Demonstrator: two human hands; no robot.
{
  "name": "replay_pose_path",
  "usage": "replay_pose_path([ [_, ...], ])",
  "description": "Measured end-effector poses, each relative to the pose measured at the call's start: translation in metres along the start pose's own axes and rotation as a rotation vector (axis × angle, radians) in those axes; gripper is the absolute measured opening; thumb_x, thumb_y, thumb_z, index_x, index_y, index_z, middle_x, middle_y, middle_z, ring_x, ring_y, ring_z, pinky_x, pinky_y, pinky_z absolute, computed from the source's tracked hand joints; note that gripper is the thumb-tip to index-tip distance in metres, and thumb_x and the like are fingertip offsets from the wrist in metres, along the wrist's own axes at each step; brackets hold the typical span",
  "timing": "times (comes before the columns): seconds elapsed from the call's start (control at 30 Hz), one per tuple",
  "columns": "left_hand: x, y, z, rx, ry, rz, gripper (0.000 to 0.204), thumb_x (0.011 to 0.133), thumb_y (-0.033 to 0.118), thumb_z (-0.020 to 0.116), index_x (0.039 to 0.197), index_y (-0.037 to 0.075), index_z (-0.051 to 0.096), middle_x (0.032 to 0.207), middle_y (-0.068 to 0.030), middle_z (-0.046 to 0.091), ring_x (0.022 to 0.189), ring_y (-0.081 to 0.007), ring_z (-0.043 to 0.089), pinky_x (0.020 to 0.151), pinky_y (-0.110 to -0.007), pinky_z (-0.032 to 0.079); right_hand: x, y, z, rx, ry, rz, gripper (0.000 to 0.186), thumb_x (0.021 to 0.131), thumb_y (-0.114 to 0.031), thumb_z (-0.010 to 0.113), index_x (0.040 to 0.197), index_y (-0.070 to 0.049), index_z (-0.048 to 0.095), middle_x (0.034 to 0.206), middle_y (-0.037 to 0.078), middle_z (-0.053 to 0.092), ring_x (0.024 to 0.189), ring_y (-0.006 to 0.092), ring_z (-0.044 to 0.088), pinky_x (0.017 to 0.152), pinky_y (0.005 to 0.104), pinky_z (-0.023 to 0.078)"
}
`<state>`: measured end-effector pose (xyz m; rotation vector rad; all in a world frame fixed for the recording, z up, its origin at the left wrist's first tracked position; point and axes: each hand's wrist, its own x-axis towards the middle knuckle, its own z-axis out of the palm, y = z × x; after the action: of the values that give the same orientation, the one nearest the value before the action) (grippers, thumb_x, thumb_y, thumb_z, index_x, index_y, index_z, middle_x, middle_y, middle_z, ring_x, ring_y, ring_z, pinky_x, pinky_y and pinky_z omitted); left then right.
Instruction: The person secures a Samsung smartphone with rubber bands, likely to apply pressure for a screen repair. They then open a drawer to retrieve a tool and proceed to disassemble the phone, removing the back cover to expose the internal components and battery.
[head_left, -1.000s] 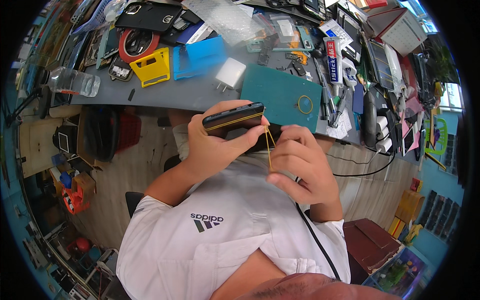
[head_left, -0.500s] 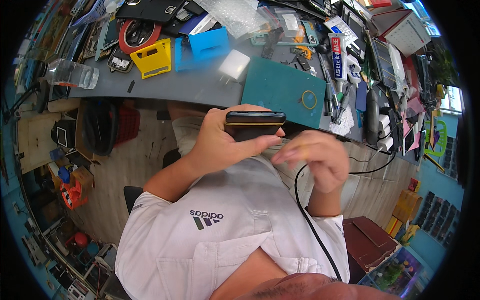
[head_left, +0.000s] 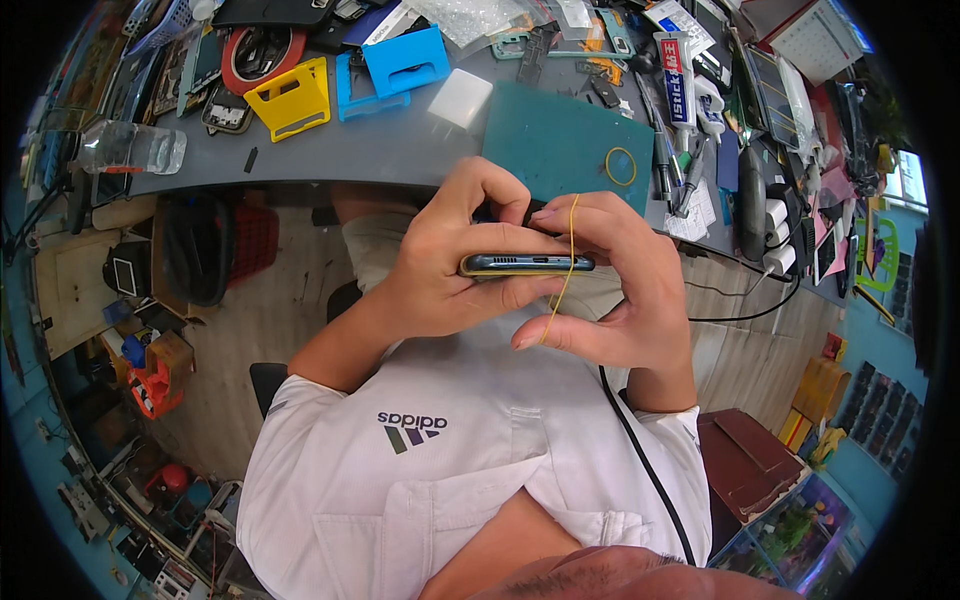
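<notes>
My left hand (head_left: 440, 255) is closed around a dark smartphone (head_left: 505, 264), its bottom edge with the charging port and speaker holes facing up. A yellow rubber band (head_left: 573, 235) is stretched between the fingers and thumb of my right hand (head_left: 640, 275). The band passes across the right end of the phone's edge; whether it loops fully around the phone is hidden. My right fingertips are close to the left hand's fingers behind the phone. A second yellow rubber band (head_left: 620, 167) lies on the green mat (head_left: 540, 140) beyond my hands.
On the grey bench stand blue and yellow phone stands (head_left: 290, 100), a white charger (head_left: 461, 98) and a red tape roll (head_left: 262, 58). A plastic bottle (head_left: 130, 148) lies left. A glue tube (head_left: 676, 85), pens and tweezers lie right. A black cable (head_left: 640, 460) crosses my shirt.
My right hand has moved up to the phone with a rubber band stretched on its fingers. The phone has tilted, so its port edge shows. The left fingers have shifted around it.
</notes>
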<state>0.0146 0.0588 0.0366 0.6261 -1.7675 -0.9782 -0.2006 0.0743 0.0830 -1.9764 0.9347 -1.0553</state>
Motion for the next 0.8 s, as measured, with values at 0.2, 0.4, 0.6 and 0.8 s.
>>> replay_pose_path([
  [0.2,-0.005,0.002,-0.002,-0.010,0.010,-0.001,0.032,0.080,0.012,0.090,0.111,0.010,0.084,0.101,-0.0059,0.051,0.088,-0.0177,0.051,0.074,-0.030,0.045,-0.008,0.008,0.010,0.078,-0.081,0.073,0.072,0.068,-0.038,0.100,0.119,0.000,0.067,0.105,0.013,0.073,0.086,0.0251,0.074,0.077,0.0334,0.063],
  [0.4,-0.003,-0.002,0.000,-0.150,0.124,0.062,0.031,0.081,0.009,0.088,0.112,0.007,0.083,0.104,-0.0063,0.050,0.090,-0.0169,0.052,0.075,-0.030,0.047,-0.027,0.017,0.026,0.206,-0.049,0.225,0.074,0.070,-0.036,0.100,0.125,0.001,0.066,0.109,0.011,0.074,0.089,0.0226,0.076,0.082,0.0332,0.061],
  [0.6,0.008,-0.002,0.010,-0.488,0.172,0.095,0.025,0.091,0.009,0.082,0.113,0.000,0.076,0.108,-0.0081,0.051,0.100,-0.0193,0.057,0.095,-0.037,0.057,-0.042,0.033,0.034,0.342,-0.094,0.312,0.066,0.078,-0.024,0.096,0.131,0.001,0.065,0.105,0.013,0.075,0.089,0.0221,0.076,0.082,0.0334,0.061],
  [0.8,0.008,0.006,0.011,-0.419,0.052,-0.023,0.026,0.096,0.019,0.071,0.109,-0.004,0.073,0.108,-0.0120,0.050,0.100,-0.0218,0.057,0.102,-0.056,0.059,-0.047,0.055,0.030,0.274,-0.054,0.054,0.058,0.098,-0.044,0.072,0.132,0.003,0.065,0.098,0.016,0.074,0.081,0.0287,0.076,0.075,0.0340,0.059],
])
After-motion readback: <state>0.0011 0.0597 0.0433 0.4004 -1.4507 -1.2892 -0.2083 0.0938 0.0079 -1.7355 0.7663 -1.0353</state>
